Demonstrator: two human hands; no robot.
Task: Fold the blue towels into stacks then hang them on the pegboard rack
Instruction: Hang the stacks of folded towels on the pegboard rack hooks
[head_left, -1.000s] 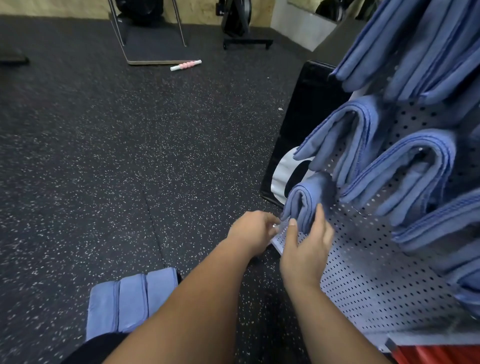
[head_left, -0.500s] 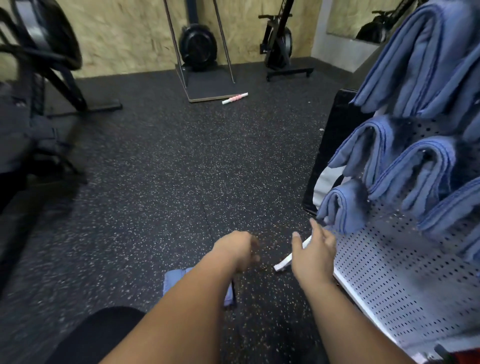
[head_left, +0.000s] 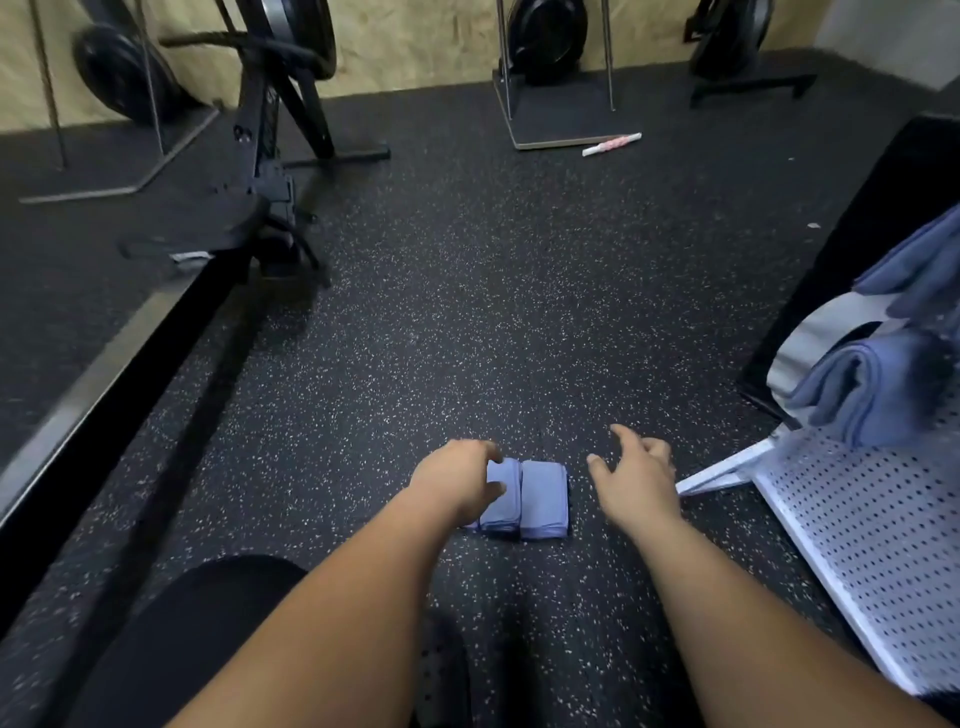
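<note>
Folded blue towels (head_left: 543, 499) lie side by side on the speckled floor just ahead of me. My left hand (head_left: 457, 483) covers the leftmost one, its fingers and thumb curled onto the folded cloth. Held a little above the floor to the right of the towels, my right hand (head_left: 634, 478) has spread fingers and holds nothing. The white pegboard rack (head_left: 872, 525) leans at the right edge. One folded blue towel (head_left: 867, 395) hangs on it, and another hung towel (head_left: 919, 270) shows above that, blurred.
A black panel (head_left: 857, 249) stands behind the rack. An exercise machine (head_left: 270, 171) and a long dark rail (head_left: 104, 395) fill the left side. A pink-and-white roller (head_left: 613, 144) lies by a metal frame (head_left: 556, 83) at the back wall. My dark-clad knee (head_left: 197, 639) is lower left.
Both hands have left the towel hung on the rack and swung down and left to the floor. My view turned left; the left hand has reached the folded towels.
</note>
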